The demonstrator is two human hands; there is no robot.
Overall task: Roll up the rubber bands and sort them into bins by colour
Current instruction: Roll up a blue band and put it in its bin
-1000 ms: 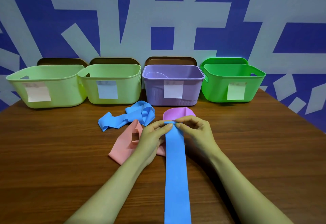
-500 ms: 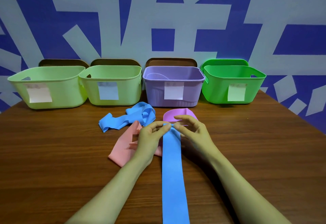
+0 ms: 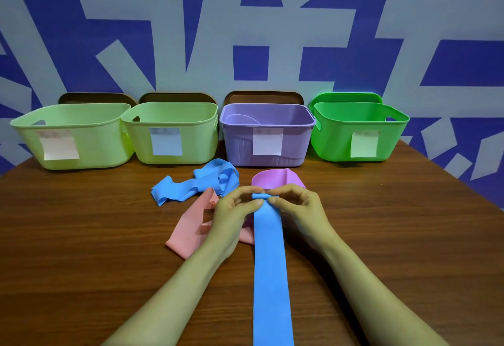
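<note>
wooden table [image 3: 81,236], blue band [image 3: 270,264] end between left hand [image 3: 234,212] and right hand [image 3: 302,209]

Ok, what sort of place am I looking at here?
Likely a staged sorting bench, not a home: a row of labelled bins on a wooden table, a blue-and-grey patterned wall behind, and a blue band mid-roll.

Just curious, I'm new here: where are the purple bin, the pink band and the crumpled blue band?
purple bin [image 3: 296,141]: head view, front wall right of label.
pink band [image 3: 188,232]: head view, flat lower part.
crumpled blue band [image 3: 177,189]: head view, left stretch.
</note>
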